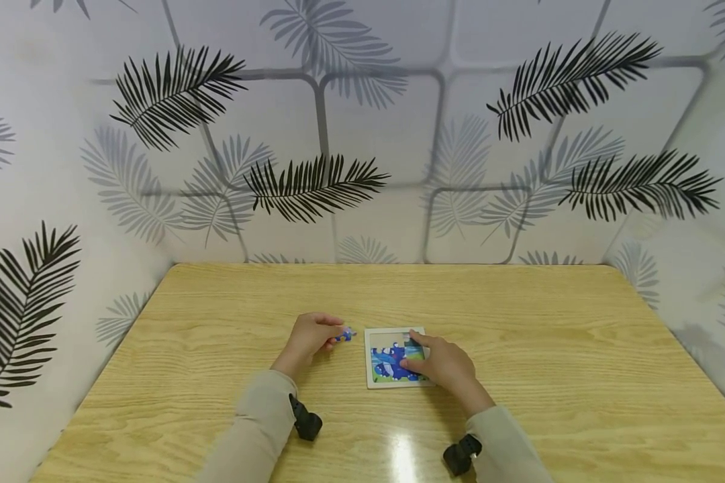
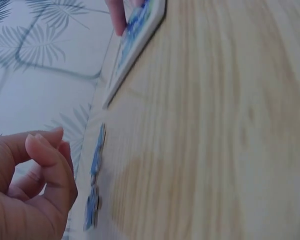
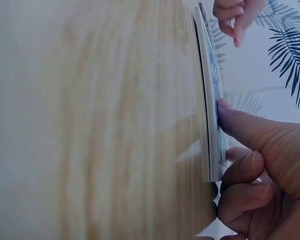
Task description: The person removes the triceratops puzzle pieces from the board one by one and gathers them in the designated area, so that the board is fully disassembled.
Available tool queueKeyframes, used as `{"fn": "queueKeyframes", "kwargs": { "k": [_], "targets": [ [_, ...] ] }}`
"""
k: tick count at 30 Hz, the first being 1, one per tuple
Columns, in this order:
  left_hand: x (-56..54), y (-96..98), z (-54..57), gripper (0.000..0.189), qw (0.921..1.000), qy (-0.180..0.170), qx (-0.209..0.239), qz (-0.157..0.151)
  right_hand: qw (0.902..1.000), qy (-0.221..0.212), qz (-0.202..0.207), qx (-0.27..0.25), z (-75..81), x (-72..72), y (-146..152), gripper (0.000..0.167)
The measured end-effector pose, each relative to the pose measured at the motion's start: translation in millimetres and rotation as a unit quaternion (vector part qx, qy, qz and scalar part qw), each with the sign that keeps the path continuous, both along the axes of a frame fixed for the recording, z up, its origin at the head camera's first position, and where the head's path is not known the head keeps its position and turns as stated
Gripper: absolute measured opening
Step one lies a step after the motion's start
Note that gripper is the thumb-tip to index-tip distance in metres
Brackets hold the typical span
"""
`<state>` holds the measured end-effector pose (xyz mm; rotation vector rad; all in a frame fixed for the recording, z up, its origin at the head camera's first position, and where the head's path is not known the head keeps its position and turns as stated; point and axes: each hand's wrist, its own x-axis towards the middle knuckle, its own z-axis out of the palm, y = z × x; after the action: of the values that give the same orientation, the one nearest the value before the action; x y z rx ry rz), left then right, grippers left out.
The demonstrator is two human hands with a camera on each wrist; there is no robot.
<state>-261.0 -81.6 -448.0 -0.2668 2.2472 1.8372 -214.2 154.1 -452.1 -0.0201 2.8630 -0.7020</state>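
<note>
A framed jigsaw puzzle (image 1: 397,386) with a white border lies on the table, its picture blue and green and its upper part partly bare. My right hand (image 1: 446,364) holds it at the right side: the thumb presses on the picture, the index finger reaches the upper right, and the other fingers curl by the edge, as the right wrist view shows. Left of the frame, blue puzzle pieces (image 2: 96,157) lie on the wood. Just above them hovers my left hand (image 1: 315,335), fingers loosely bent and thumb near the index fingertip; nothing shows between them.
The wooden table (image 1: 248,295) runs back to a wall (image 1: 393,228) with a leaf pattern. Black wrist cameras (image 1: 307,424) sit on both sleeves. A bright light reflection falls on the wood in front of the frame.
</note>
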Motion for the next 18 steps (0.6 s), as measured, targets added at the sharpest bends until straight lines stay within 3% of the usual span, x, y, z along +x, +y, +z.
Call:
{"fn": "queueKeyframes", "kwargs": {
  "k": [11, 18],
  "targets": [
    [1.8, 50.3, -3.1, 0.02, 0.996, -0.033, 0.04, -0.073, 1.0, -0.004, -0.004, 0.004, 0.3, -0.2, -0.2, 0.064],
    [4.0, 74.0, -5.7, 0.019, 0.9936, -0.037, 0.049, -0.095, 1.0, 0.004, -0.005, 0.001, 0.4, 0.5, -0.1, 0.065]
  ]
}}
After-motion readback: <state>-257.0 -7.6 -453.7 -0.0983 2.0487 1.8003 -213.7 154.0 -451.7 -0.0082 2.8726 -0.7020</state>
